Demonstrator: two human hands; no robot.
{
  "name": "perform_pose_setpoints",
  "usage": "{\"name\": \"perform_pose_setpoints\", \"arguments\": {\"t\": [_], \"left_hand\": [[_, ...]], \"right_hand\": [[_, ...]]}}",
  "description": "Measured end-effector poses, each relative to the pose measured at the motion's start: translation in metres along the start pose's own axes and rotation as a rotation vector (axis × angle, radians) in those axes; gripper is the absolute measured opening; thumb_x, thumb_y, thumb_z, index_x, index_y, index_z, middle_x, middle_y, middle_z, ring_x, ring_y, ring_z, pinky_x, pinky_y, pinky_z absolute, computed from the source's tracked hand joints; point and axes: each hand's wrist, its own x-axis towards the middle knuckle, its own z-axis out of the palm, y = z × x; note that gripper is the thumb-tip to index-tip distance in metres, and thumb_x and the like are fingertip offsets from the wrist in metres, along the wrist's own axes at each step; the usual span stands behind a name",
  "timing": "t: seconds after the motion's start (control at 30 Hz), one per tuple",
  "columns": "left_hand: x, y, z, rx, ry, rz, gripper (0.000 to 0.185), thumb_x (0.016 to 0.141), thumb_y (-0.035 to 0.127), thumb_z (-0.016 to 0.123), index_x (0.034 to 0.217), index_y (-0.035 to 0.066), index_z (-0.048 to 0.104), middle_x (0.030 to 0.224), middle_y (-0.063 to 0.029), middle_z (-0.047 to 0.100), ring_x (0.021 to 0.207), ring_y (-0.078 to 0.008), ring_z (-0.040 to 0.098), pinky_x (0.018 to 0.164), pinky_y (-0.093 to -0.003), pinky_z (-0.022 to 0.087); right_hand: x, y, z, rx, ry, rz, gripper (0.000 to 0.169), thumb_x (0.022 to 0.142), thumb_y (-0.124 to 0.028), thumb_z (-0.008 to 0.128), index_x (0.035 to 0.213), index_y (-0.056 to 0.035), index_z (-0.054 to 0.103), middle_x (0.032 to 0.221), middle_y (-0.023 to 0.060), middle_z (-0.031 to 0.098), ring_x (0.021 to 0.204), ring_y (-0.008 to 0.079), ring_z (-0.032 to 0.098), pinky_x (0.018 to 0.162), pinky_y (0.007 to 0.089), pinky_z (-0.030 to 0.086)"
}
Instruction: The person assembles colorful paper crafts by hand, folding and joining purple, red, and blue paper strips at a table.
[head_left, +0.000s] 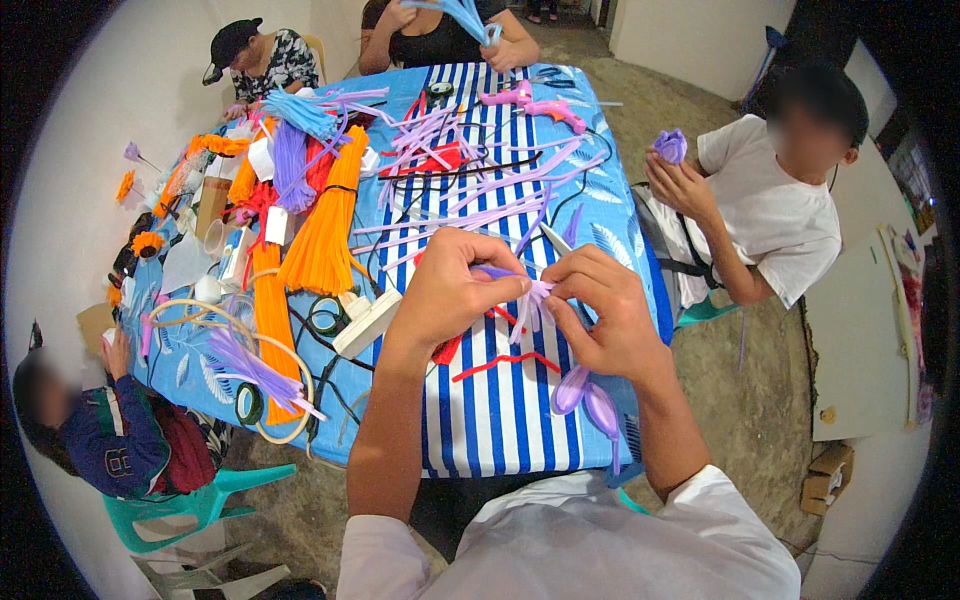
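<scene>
A small bunch of lilac pipe cleaners (534, 300) is pinched between both my hands above the striped tablecloth. My left hand (469, 281) grips it from the left, thumb and forefinger together. From the right, the fingertips of my right hand (600, 307) press on the same bunch. Its strands fan downward between the hands. A bent red pipe cleaner (506, 361) lies on the cloth below. Two lilac petal shapes of pipe cleaner (585, 397) rest below my right hand, near the table edge.
A white power strip (367, 322) and green tape roll (328, 316) lie left of my left arm. Orange pipe-cleaner bundles (322, 225) crowd the table's left half. Pink glue guns (553, 114) lie at the far side with cables. Several people sit around; one holds a purple flower (670, 146).
</scene>
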Motion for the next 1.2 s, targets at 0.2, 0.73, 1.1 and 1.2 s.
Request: {"name": "perform_pose_setpoints", "arguments": {"t": [0.2, 0.73, 1.1, 1.2], "left_hand": [[-0.002, 0.002, -0.001, -0.039, 0.031, -0.051, 0.011, 0.076, 0.005, 0.076, 0.082, -0.004, 0.075, 0.075, -0.0061, 0.071, 0.065, -0.0069, 0.063, 0.058, -0.0217, 0.049], [-0.002, 0.0, 0.006, -0.062, -0.171, -0.032, 0.009, 0.075, 0.004, 0.076, 0.083, -0.001, 0.076, 0.077, -0.0029, 0.072, 0.069, -0.0044, 0.063, 0.062, -0.0202, 0.051], [-0.002, -0.002, 0.006, 0.265, -0.095, 0.166, 0.01, 0.072, 0.009, 0.077, 0.079, 0.001, 0.075, 0.068, -0.0063, 0.069, 0.061, -0.0113, 0.063, 0.059, -0.0269, 0.049], [-0.002, 0.003, 0.012, 0.312, -0.093, 0.173, 0.009, 0.07, 0.008, 0.077, 0.077, 0.002, 0.074, 0.066, -0.0072, 0.068, 0.059, -0.0155, 0.063, 0.06, -0.0288, 0.049]], "right_hand": [[0.001, 0.0, 0.001, -0.013, 0.034, -0.021, 0.007, 0.077, -0.001, 0.072, 0.077, -0.0007, 0.064, 0.079, 0.0121, 0.067, 0.076, 0.0309, 0.066, 0.069, 0.0401, 0.053], [-0.008, 0.0, 0.001, 0.18, -0.313, 0.208, 0.029, 0.099, -0.028, 0.059, 0.102, 0.0008, 0.065, 0.078, 0.0194, 0.067, 0.076, 0.038, 0.067, 0.072, 0.0458, 0.051], [-0.001, -0.013, 0.003, 0.116, -0.387, 0.376, 0.027, 0.102, -0.023, 0.052, 0.093, 0.0003, 0.063, 0.071, 0.0264, 0.062, 0.069, 0.046, 0.062, 0.065, 0.0547, 0.046], [-0.002, -0.01, -0.001, 0.045, -0.439, 0.366, 0.026, 0.1, -0.022, 0.054, 0.09, -0.0004, 0.063, 0.071, 0.0265, 0.062, 0.07, 0.0467, 0.062, 0.066, 0.0559, 0.045]]}}
